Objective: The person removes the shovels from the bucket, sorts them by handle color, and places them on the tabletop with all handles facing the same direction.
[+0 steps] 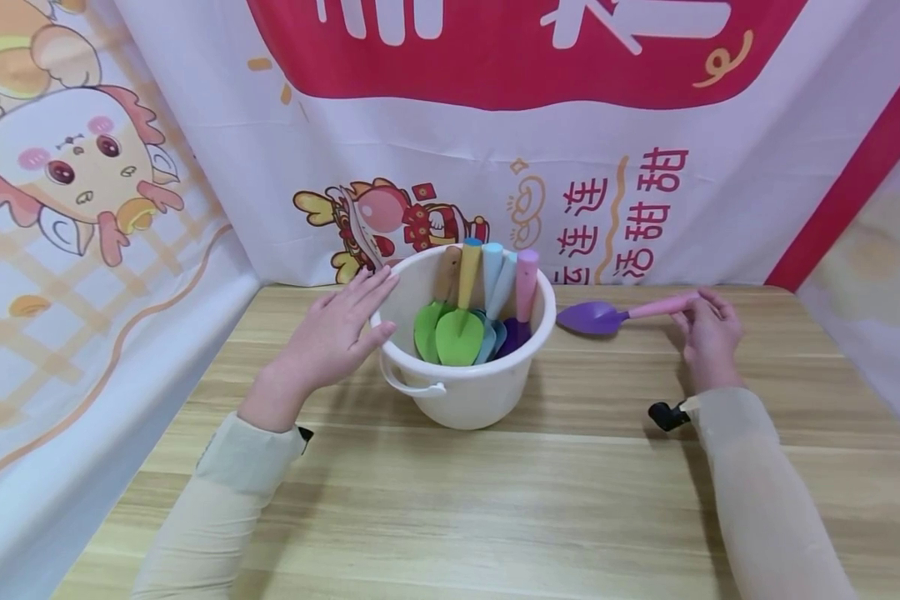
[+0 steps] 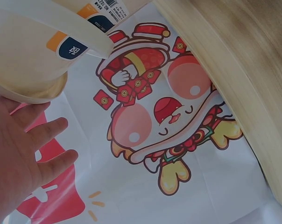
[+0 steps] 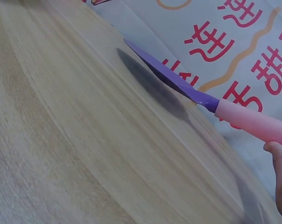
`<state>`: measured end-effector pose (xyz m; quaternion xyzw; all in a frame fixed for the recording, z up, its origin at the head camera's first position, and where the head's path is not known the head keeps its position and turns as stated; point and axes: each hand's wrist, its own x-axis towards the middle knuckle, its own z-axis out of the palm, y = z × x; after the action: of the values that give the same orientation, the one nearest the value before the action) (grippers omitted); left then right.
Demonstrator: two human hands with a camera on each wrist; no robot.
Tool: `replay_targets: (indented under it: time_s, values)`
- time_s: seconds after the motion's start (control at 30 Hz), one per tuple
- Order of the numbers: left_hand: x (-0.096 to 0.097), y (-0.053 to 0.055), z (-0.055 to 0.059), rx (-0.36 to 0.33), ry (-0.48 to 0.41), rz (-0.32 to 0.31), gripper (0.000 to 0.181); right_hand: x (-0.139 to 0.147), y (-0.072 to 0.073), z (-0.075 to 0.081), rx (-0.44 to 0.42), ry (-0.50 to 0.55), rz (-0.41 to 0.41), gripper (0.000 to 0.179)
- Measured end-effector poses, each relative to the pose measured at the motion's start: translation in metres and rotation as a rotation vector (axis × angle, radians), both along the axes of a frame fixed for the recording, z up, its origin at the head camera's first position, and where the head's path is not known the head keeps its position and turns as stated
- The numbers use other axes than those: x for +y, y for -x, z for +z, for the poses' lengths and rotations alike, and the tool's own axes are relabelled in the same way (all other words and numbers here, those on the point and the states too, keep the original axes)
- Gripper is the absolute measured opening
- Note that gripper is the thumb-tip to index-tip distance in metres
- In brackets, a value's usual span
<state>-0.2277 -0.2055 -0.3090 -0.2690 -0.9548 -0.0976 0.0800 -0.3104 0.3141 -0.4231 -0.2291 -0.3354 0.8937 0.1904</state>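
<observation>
My right hand (image 1: pixel 711 337) pinches the pink handle end of a purple-bladed garden trowel (image 1: pixel 596 319). In the right wrist view that trowel (image 3: pixel 178 83) is held just over the wood, its shadow beneath it. To the left stands a white bucket (image 1: pixel 468 398), and my left hand (image 1: pixel 337 321) touches its left rim with fingers extended. Inside the bucket are several trowels: green blades (image 1: pixel 461 337), light blue handles (image 1: pixel 492 271) and a pink handle (image 1: pixel 526 287) with a purple blade. In the left wrist view, the left hand's fingers (image 2: pixel 52 128) are spread beside the bucket's rim.
A wood-grain table (image 1: pixel 495 508) lies under everything. Behind it hangs a printed white and red cloth (image 1: pixel 435 150), and another printed cloth (image 1: pixel 82 250) lines the left side. The bucket's white carrying handle (image 1: pixel 416 387) hangs down at its front left.
</observation>
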Motion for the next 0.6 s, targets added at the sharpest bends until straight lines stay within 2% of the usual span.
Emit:
replay_targets:
  time_s: [0.4,0.6]
  values:
    - [-0.0009,0.001,-0.0004,-0.009,-0.014,0.003,0.067,-0.0052,0.0033,-0.0006,-0.064,-0.017,0.002,0.026]
    - [-0.0007,0.0018,-0.0012,-0.005,-0.02,0.001,0.067,-0.0038,0.0037,-0.0037,-0.068,-0.037,0.006,0.03]
